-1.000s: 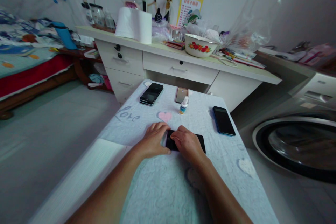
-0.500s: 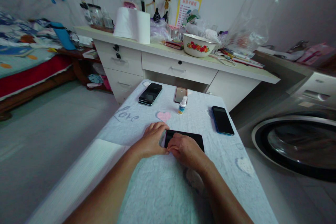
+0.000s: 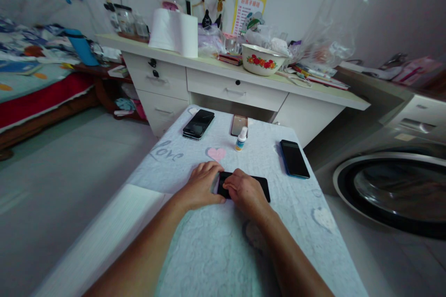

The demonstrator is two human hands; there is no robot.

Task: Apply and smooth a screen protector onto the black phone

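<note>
Phone [image 3: 263, 188], black, flat and glossy, lying nearer the person than the small white plastic bottle with the blue-and-yellow label [image 3: 240, 142]

Sideways pressure could be sliding the phone if the left hand [image 3: 204, 186] is slackening; a dragging, pale quilted cloth [image 3: 195, 241] could be tipping the bottle. The left hand is gripping the phone's end between spread thumb and fingers. The right hand [image 3: 248, 194] is curling closed over the screen, its wrist angling in from the right; whether it is pinching anything, I cannot tell.
</note>
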